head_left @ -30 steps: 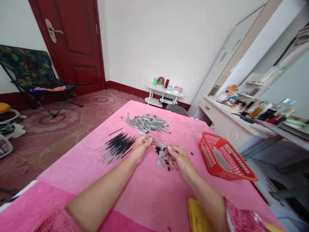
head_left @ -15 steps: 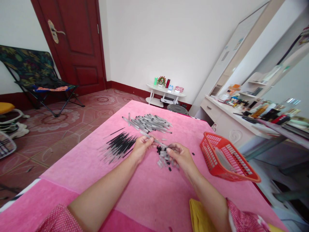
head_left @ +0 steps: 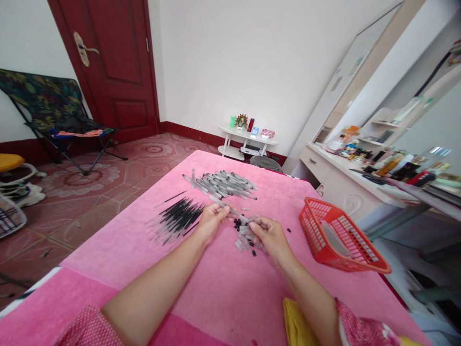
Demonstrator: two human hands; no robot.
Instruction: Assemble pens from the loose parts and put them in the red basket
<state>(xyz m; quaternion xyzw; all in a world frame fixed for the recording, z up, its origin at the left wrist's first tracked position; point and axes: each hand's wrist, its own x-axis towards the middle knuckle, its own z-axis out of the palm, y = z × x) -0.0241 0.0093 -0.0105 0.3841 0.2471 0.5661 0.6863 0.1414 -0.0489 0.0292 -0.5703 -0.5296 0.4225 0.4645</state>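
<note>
A slim grey translucent pen (head_left: 236, 214) slants between my hands above the pink cloth. My left hand (head_left: 212, 223) pinches it along its barrel, with thumb and fingers closed. At its near right end, the thumb and fingertips of my right hand (head_left: 268, 234) are closed on it. Just below the pen lies a small heap of clear caps (head_left: 245, 239) and little black plugs (head_left: 254, 253), partly hidden by my right hand. Black-tipped pen refills (head_left: 182, 214) are spread in a bundle left of my left hand. Beyond the hands is a pile of grey pens (head_left: 225, 183).
A red plastic basket (head_left: 311, 240) with clear pieces inside stands on the right of the table. Yellow cloth (head_left: 297, 322) lies by my right forearm. A dresser (head_left: 334, 178) crowded with bottles stands to the right, and a folding chair (head_left: 54, 110) at the left.
The fingers of my right hand have drawn together on the pen's end, where they were more spread and blurred before. My left hand keeps its hold in nearly the same place.
</note>
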